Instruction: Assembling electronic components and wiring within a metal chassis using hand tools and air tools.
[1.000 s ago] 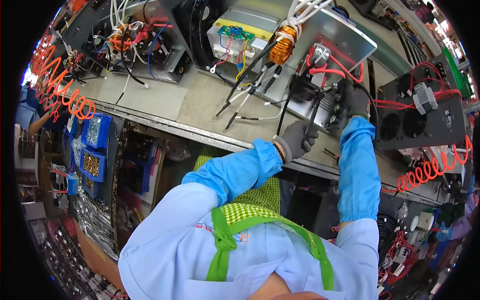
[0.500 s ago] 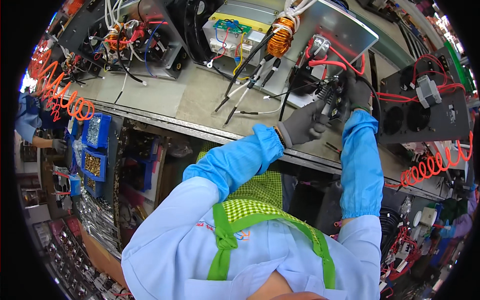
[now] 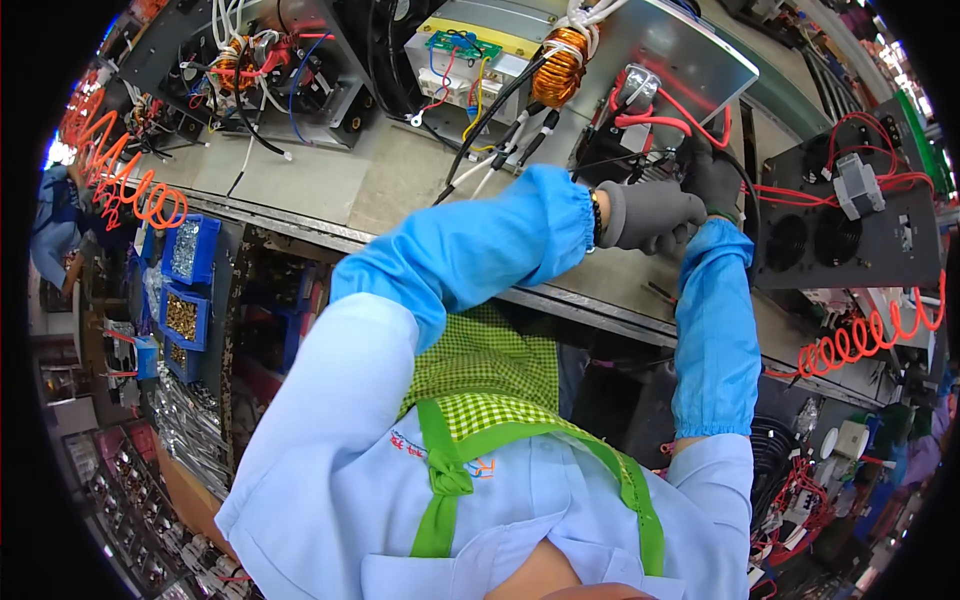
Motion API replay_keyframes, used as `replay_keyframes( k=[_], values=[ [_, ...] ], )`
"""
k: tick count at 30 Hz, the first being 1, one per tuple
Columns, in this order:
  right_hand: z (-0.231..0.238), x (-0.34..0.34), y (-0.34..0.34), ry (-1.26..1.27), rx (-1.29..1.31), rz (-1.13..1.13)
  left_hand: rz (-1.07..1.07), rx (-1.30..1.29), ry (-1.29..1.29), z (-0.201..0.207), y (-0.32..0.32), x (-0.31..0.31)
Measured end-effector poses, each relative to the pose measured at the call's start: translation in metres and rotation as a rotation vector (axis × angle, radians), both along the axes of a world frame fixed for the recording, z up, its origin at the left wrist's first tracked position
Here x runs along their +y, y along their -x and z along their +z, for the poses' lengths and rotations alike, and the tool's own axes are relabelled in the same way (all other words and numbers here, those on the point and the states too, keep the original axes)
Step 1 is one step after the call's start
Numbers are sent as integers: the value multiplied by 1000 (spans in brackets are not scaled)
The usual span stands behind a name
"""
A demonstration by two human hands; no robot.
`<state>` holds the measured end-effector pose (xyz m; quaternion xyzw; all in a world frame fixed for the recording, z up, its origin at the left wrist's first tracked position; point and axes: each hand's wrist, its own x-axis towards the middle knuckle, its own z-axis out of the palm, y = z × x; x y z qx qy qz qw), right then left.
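My left hand (image 3: 652,214), in a grey glove, is closed at the near edge of an open electrical unit (image 3: 690,60) with a shiny metal panel. Its fingers are curled, and what they hold is hidden. Right beside it my right hand (image 3: 713,183), also gloved, reaches up among dark parts and a black cable; its fingers look bent round something I cannot make out. Beyond the hands are a silver cylindrical part (image 3: 637,88) and thick red wires (image 3: 690,118). A copper-wound coil (image 3: 559,70) with white leads sits to the left.
Another open unit (image 3: 270,85) stands at the bench's left. A dark fan panel (image 3: 850,215) with a small transformer (image 3: 857,187) is on the right. Orange coiled hoses (image 3: 860,335) hang at both ends. Blue bins (image 3: 190,250) of small hardware sit at lower left.
My left hand has moved right, up against my right hand, and its forearm now covers some lead ends. My right hand has hardly moved.
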<state>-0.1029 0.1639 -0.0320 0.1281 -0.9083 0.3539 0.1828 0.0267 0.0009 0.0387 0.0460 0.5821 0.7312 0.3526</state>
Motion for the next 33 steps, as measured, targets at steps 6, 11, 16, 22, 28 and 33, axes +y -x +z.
replay_keyframes(
  k=[6,11,16,22,28,33],
  values=[
    [1,1,4,46,98,61,-55,378,487,-42,-22,33],
    [-4,6,6,-3,77,29,-92,645,504,-120,-54,26],
    [-8,9,9,-209,-43,-83,-102,389,423,-77,-46,31],
    [-9,7,8,-238,107,22,-141,-29,0,-70,32,39],
    [15,-13,-3,-56,110,-26,-121,440,351,-82,-39,21],
    [22,-6,-18,69,85,-14,-150,34,32,-21,12,24]
  ],
)
